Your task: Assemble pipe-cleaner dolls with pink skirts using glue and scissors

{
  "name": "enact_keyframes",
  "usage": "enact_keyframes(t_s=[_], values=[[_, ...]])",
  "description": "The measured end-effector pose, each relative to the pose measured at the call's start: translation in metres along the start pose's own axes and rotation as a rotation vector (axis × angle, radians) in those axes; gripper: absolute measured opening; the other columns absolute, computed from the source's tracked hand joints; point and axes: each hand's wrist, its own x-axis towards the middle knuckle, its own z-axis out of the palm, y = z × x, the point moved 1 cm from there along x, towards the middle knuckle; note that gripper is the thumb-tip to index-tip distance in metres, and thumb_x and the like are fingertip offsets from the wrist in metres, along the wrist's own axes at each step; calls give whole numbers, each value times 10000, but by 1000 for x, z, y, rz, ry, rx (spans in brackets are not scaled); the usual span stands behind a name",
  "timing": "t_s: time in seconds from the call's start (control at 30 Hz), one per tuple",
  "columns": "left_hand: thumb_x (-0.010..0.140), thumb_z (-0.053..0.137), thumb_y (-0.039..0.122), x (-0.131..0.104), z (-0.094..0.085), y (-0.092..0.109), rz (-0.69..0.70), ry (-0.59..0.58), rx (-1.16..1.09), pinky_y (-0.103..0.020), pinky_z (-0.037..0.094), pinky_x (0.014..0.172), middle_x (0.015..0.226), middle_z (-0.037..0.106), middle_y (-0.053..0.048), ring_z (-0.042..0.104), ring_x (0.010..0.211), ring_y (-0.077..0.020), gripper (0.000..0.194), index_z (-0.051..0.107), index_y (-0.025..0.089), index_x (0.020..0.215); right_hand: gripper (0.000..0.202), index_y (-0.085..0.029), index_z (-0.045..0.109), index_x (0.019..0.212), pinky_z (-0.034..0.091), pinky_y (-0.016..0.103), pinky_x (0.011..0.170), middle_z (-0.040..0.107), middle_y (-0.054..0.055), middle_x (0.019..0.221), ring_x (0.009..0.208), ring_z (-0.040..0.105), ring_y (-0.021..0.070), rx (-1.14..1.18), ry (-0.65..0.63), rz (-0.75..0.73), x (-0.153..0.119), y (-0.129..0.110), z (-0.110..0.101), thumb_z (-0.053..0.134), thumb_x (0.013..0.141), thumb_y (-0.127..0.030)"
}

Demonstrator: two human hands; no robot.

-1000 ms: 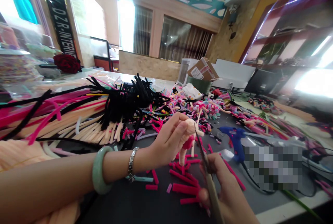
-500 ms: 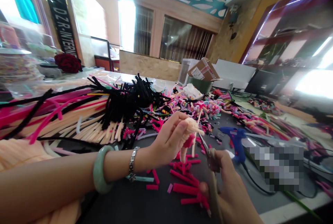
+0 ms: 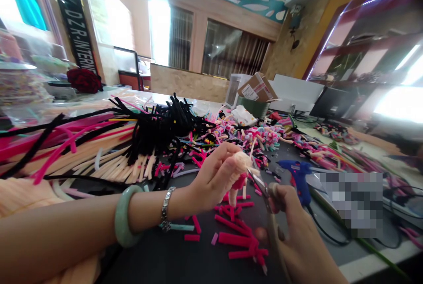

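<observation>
My left hand (image 3: 214, 178), with a green bangle and a silver bracelet on its arm, pinches a small figure (image 3: 243, 163) of cream and pink fuzzy stems. Cream stem ends stick out to the right of the figure. In my right hand (image 3: 291, 218) are metal scissors (image 3: 262, 186), their blades pointing up and left at those ends. The tips lie at the figure's right side; whether they touch it I cannot tell. Below, pink stem pieces (image 3: 234, 239) lie on the dark table (image 3: 165, 262).
A blue glue gun (image 3: 299, 178) with a black cord lies at the right. Bundles of black stems (image 3: 158, 130) and cream stems (image 3: 122, 165) spread across the left. Behind are a pile of colourful figures (image 3: 261, 136) and a cardboard box (image 3: 257, 88).
The scissors and my right hand have shifted slightly, and the blades now reach further left against the figure. My left hand has barely moved, still holding the figure.
</observation>
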Motion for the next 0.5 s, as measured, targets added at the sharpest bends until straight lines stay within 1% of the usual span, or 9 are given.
enact_keyframes(t_s=[0.1, 0.17, 0.33, 0.4, 0.5], values=[[920, 461, 507, -1, -1, -1, 4, -29, 11, -117, 440, 342, 662, 518, 44, 520, 386, -47, 331, 444, 181, 978, 428, -255, 384, 1011, 495, 265, 604, 544, 0, 864, 690, 575, 168, 16, -19, -43, 1, 0, -3, 637, 771, -503], [911, 490, 494, -1, -1, -2, 1, -39, 2, -130, 460, 361, 662, 518, 41, 538, 415, -58, 320, 451, 185, 983, 444, -258, 383, 1005, 488, 264, 607, 539, 2, 876, 697, 565, 168, 29, -28, -69, 1, 1, -5, 644, 763, -524], [899, 524, 479, -2, -2, -4, 19, -58, -35, -156, 490, 383, 701, 542, 22, 579, 483, -86, 310, 467, 191, 999, 517, -256, 405, 1047, 482, 274, 659, 553, 11, 907, 754, 562, 183, 141, -79, -47, 1, 1, -9, 666, 728, -568], [902, 520, 474, -3, -2, -4, 19, -62, -39, -153, 486, 379, 701, 549, 21, 570, 469, -80, 301, 470, 194, 1000, 515, -256, 432, 1056, 480, 272, 667, 560, 9, 899, 768, 559, 188, 241, -145, -3, 1, -1, -9, 660, 724, -576], [908, 507, 477, -3, -1, -4, 7, -72, -44, -138, 455, 356, 677, 542, 33, 532, 409, -59, 295, 468, 198, 995, 530, -258, 469, 1049, 464, 247, 577, 548, 8, 876, 715, 538, 177, 450, -284, 108, -1, -4, -8, 658, 702, -611]])
